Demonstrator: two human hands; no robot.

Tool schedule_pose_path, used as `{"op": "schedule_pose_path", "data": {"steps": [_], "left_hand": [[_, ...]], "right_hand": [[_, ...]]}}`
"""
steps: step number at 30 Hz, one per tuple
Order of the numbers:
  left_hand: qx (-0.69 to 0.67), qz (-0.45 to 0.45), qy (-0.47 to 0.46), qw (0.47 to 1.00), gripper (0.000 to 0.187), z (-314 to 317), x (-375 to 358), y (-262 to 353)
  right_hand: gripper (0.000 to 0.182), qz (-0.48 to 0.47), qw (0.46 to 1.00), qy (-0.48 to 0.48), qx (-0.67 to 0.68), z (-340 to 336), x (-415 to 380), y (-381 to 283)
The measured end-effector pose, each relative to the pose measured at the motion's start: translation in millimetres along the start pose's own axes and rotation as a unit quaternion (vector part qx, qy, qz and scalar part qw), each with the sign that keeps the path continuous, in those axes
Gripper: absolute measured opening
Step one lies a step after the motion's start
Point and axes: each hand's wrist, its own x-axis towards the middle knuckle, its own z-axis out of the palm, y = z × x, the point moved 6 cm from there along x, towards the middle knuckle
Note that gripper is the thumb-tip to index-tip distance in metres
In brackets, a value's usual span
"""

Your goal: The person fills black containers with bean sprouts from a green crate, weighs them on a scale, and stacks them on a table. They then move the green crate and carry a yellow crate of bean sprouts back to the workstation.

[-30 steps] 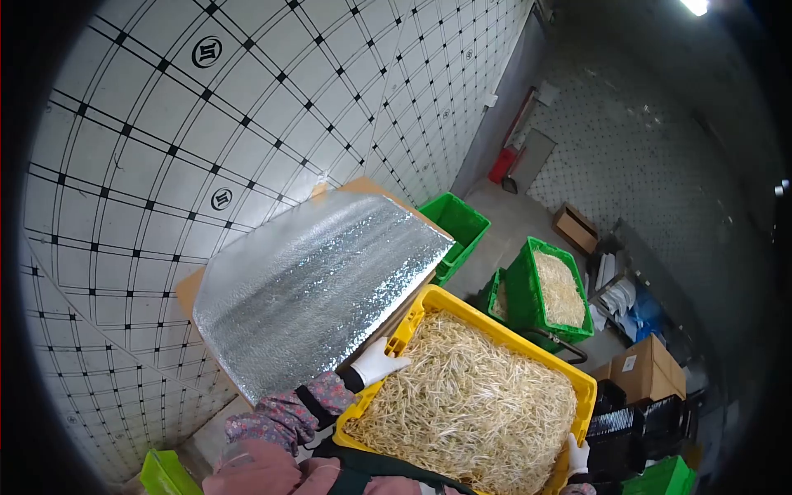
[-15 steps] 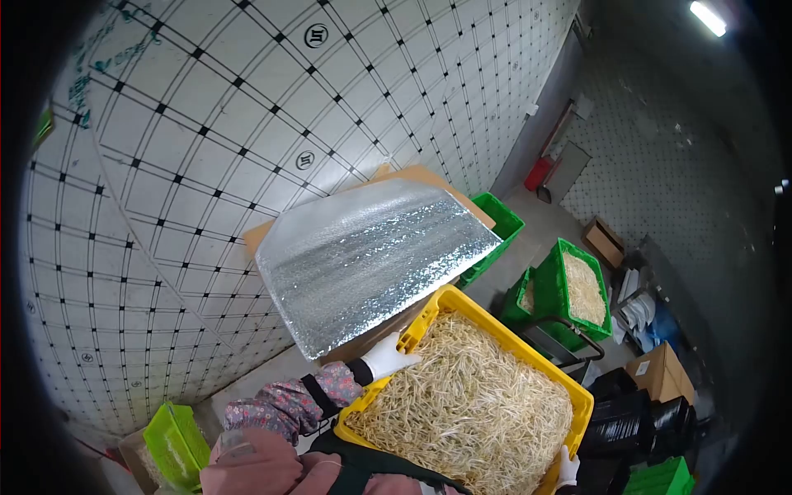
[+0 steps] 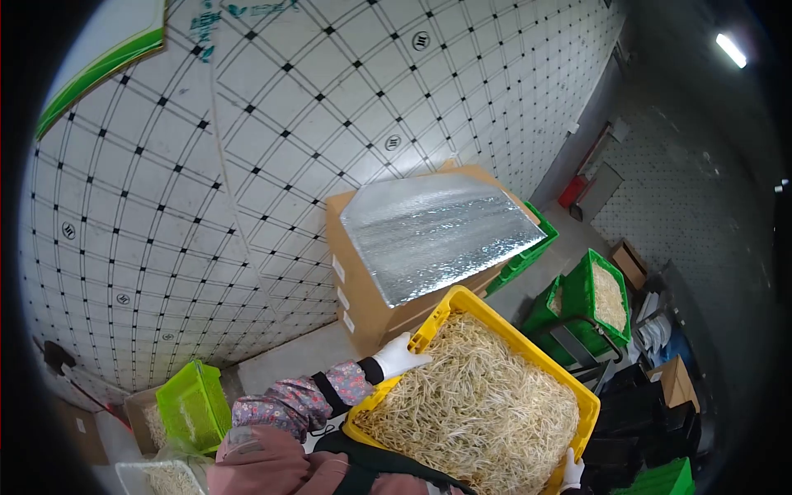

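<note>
A yellow plastic crate (image 3: 525, 340) full of bean sprouts (image 3: 483, 404) is in front of my body, tilted in view. My left hand (image 3: 401, 356), in a white glove, grips the crate's left rim near its upper corner, with the fingers over the edge. At the lower right, my right hand (image 3: 572, 470), also white-gloved, is closed on the opposite rim, partly cut off by the frame. Just beyond the crate, a silver foil sheet (image 3: 441, 235) lies on top of stacked cardboard boxes (image 3: 351, 280) against the wall.
Green crates of sprouts (image 3: 590, 318) stand at the right with a cart handle beside them. Black wrapped bundles (image 3: 627, 412) and a cardboard box (image 3: 678, 384) lie further right. A lime-green basket (image 3: 194, 404) and a white tub (image 3: 161, 478) are at lower left. A patterned wall (image 3: 272, 165) runs behind.
My view has swung left, so the foil-topped boxes sit further right and show more of their side. The white tub has come into view. Both hands still hold the crate.
</note>
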Motion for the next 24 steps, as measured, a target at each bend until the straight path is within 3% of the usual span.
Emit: {"op": "schedule_pose_path", "data": {"steps": [6,9,15,18,22,24], "left_hand": [[0.002,-0.028,0.043,0.999,0.061,-41.8,-64.7,-19.0],[-0.021,-0.007,0.095,0.995,0.062,-58.6,-81.2,-27.5],[-0.086,-0.070,0.152,0.982,0.064,-79.7,-158.9,-30.3],[-0.093,-0.085,0.192,0.973,0.068,-79.3,-170.1,-61.3],[-0.090,-0.110,0.251,0.957,0.067,-88.5,-225.5,-49.0],[-0.071,-0.129,0.271,0.951,0.072,-99.4,-250.9,-21.6]], "right_hand": [[0.036,-0.035,0.997,-0.066,-0.003,26.5,-6.2,12.4],[0.033,-0.032,0.994,-0.106,0.004,51.8,13.9,-3.9],[0.035,-0.081,0.981,-0.174,-0.005,110.3,24.6,-43.1],[0.038,-0.072,0.972,-0.224,-0.015,142.9,47.5,-57.8],[0.040,-0.140,0.951,-0.273,-0.026,179.7,58.3,-86.2],[0.040,-0.109,0.944,-0.310,-0.020,189.2,56.5,-125.2]]}}
